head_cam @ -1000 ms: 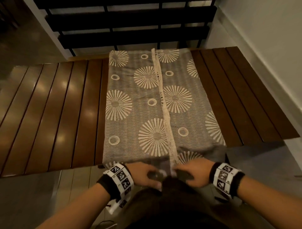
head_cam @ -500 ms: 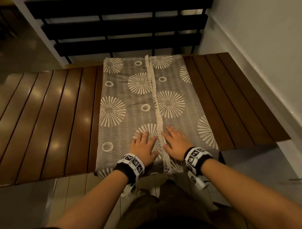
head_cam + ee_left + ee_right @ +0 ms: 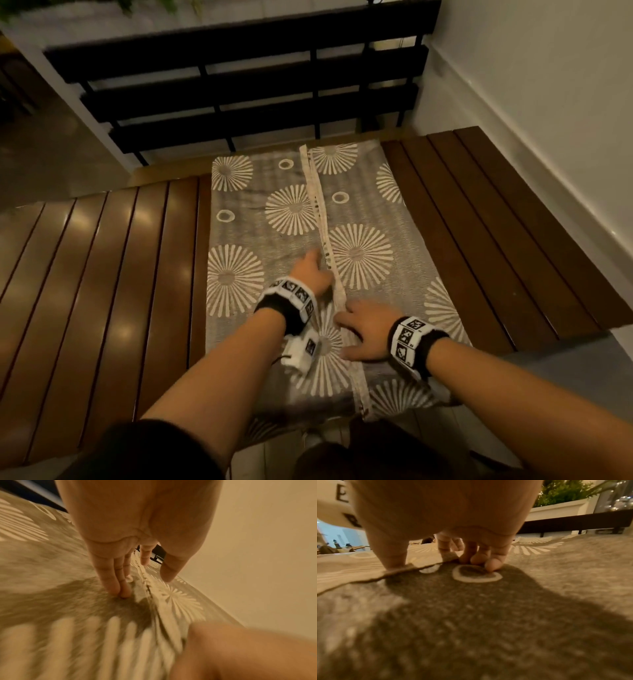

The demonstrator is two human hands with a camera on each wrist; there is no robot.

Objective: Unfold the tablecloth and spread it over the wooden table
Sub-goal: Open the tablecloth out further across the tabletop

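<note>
grey woven cloth with pale sunburst and ring prints, the tablecloth (image 3: 291, 219) lies still folded in a long strip across the middle of the wooden table (image 3: 102, 274), running from the far edge to the near edge, where its end droops over. two hemmed edges (image 3: 323, 219) meet along the centre line, thin and slightly frilled. the table is dark, glossy slats with narrow gaps, bare towards both its left and right ends.

the left hand (image 3: 313, 272) lies flat, fingers straight, fingertips (image 3: 120, 588) pressing the cloth just left of the hems; it grasps nothing. the right hand (image 3: 366, 334) is nearer the near edge, just right of the hems, fingers bent down onto the fabric, thumb (image 3: 392, 555) at the lifted hem; whether it has actually pinched that edge i cannot tell.

likely risks: the cloth looks light and the slats slick, so a sideways pull on one flap could drag the whole strip off-centre rather than open it. the overhanging end might tug the cloth towards the near edge. thin hems may slip from fingertips, or both layers lift together.
</note>
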